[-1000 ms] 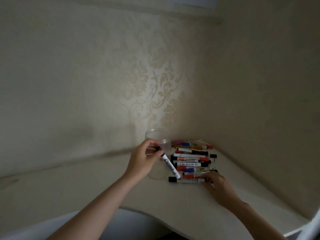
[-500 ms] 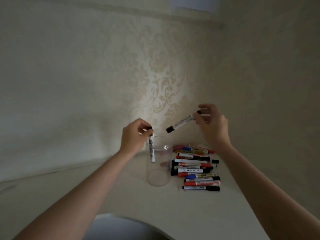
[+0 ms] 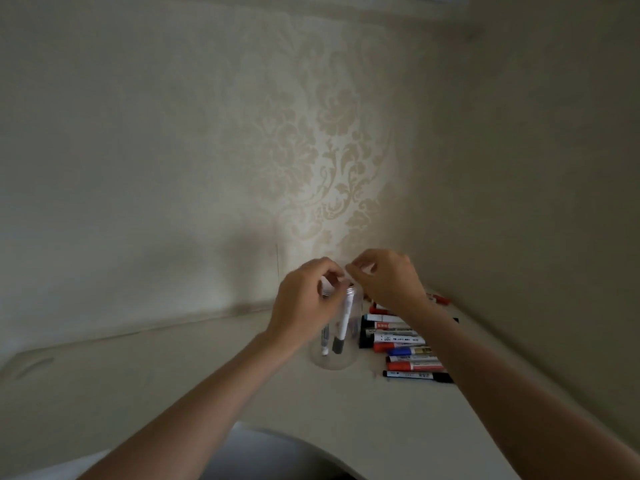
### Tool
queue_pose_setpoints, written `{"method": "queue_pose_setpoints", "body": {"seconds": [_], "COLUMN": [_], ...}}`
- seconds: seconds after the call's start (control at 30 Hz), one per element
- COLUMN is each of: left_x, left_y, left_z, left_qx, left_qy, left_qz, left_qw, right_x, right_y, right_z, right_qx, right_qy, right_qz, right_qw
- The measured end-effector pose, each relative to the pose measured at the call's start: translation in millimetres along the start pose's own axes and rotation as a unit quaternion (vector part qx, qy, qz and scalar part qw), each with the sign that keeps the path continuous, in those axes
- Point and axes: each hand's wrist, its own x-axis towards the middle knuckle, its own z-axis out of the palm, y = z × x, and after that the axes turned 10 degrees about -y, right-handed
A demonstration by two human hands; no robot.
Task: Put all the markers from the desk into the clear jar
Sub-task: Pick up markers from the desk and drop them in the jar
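The clear jar [image 3: 333, 362] stands upright on the desk [image 3: 214, 379]. Two markers are inside it: a white one with its black cap down [image 3: 343, 325] and a darker one [image 3: 325, 339] to its left. My left hand [image 3: 304, 301] hovers over the left of the jar's mouth, fingers loosely curled and holding nothing. My right hand [image 3: 386, 282] is over the right of the mouth; its fingertips are just above the black-capped marker's top end and not touching it. Several more markers [image 3: 403, 344] with red, blue and black caps lie in a heap right of the jar.
Patterned walls meet in a corner [image 3: 429, 258] close behind the jar and the heap. The desk's curved front edge [image 3: 311, 441] cuts in toward me. The side wall [image 3: 540, 306] rises right of the heap.
Both hands came together over the jar. My left hand let its marker drop inside. My right hand brought its black-capped marker to the mouth and released it; it now stands in the jar.
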Motion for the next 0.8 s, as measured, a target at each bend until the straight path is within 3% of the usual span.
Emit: {"method": "queue_pose_setpoints", "body": {"seconds": [0.1, 0.2, 0.27, 0.4, 0.53, 0.67, 0.8], "left_x": [-20, -35, -40, -41, -40, -43, -46], "left_y": [8, -1, -8, -7, -6, -15, -26], "left_z": [33, 75, 102, 139, 159, 157, 144], "left_qx": [-0.007, -0.004, 0.007, 0.025, 0.027, 0.008, 0.001], "left_qy": [-0.12, -0.271, -0.315, -0.321, -0.304, -0.299, -0.302], "left_qz": [0.03, -0.024, -0.048, -0.068, -0.07, -0.094, -0.097], "left_qw": [0.992, 0.962, 0.948, 0.944, 0.95, 0.95, 0.948], "right_x": [-24, -63, -90, -123, -131, -126, -121], "right_y": [25, 79, 117, 158, 175, 195, 199], "right_z": [-25, -32, -24, -5, 9, 12, 12], "right_qx": [0.038, 0.009, -0.024, -0.037, -0.053, -0.093, -0.12], "right_qy": [0.03, -0.023, -0.064, -0.122, -0.124, -0.098, -0.141], "right_qz": [0.03, 0.115, 0.158, 0.163, 0.15, 0.134, 0.136], "right_qw": [0.998, 0.993, 0.985, 0.978, 0.979, 0.982, 0.973]}}
